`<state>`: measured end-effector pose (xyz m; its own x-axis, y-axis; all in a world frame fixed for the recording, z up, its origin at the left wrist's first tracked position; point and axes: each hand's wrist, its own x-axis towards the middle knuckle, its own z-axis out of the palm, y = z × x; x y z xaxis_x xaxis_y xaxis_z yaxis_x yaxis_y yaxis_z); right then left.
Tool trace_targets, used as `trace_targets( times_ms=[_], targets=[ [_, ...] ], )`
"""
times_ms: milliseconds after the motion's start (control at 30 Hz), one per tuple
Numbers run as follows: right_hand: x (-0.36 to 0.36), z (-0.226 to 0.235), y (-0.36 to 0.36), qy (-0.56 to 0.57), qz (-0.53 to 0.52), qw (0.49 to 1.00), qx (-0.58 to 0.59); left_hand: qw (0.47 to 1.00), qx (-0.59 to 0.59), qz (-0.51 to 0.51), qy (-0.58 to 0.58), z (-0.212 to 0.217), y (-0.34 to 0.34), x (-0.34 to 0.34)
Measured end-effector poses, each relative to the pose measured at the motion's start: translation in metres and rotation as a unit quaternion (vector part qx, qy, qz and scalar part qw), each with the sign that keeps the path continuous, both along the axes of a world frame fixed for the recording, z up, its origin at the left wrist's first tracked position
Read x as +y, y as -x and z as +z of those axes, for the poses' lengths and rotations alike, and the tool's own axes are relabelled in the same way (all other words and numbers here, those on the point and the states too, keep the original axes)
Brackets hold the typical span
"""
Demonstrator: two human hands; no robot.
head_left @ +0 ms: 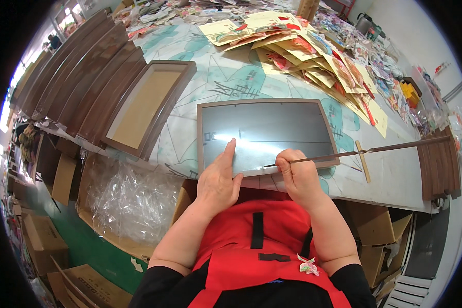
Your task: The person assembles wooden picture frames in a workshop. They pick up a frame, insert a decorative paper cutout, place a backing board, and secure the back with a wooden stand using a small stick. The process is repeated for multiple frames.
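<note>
A brown picture frame (264, 103) lies flat on the table in front of me, with a glossy, reflective panel (277, 123) inside its border. My left hand (218, 179) rests on the panel's near left part, fingers stretched out and holding nothing. My right hand (299, 174) is closed round a long, thin, dark metal rod (339, 154) with a twist along its length. The rod's thin tip is at the near edge of the panel, between my hands. Its other end reaches far to the right, over a stack of brown strips (439, 169).
Several brown frames (87, 72) stand stacked at left, with one tilted frame (151, 108) against them. A fanned pile of decorated cream cards (313, 56) lies at the back. A thin wooden stick (363, 161) is at right. Below left sits a carton of clear plastic wrap (131, 200).
</note>
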<state>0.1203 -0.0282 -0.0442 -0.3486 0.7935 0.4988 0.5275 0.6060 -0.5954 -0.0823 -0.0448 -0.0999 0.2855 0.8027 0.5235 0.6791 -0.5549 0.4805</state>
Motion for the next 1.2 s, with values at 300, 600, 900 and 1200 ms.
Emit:
trace_targets(
  times_ms=[300,600,900,1200],
  targets=[
    [-0.002,-0.007,0.009,0.028,0.041,0.998,0.034,1.000,-0.004,-0.005,-0.021,-0.002,-0.001,0.002],
    [-0.001,-0.005,0.019,-0.041,0.051,0.998,0.005,1.000,0.000,0.007,-0.010,-0.002,-0.002,0.001],
    [-0.002,0.003,-0.009,-0.062,-0.026,0.996,-0.050,1.000,0.005,0.008,-0.009,0.000,-0.002,0.000],
    [-0.004,0.004,-0.059,-0.012,-0.124,0.991,-0.048,0.999,-0.021,0.014,-0.021,0.000,-0.005,0.000]
  ],
)
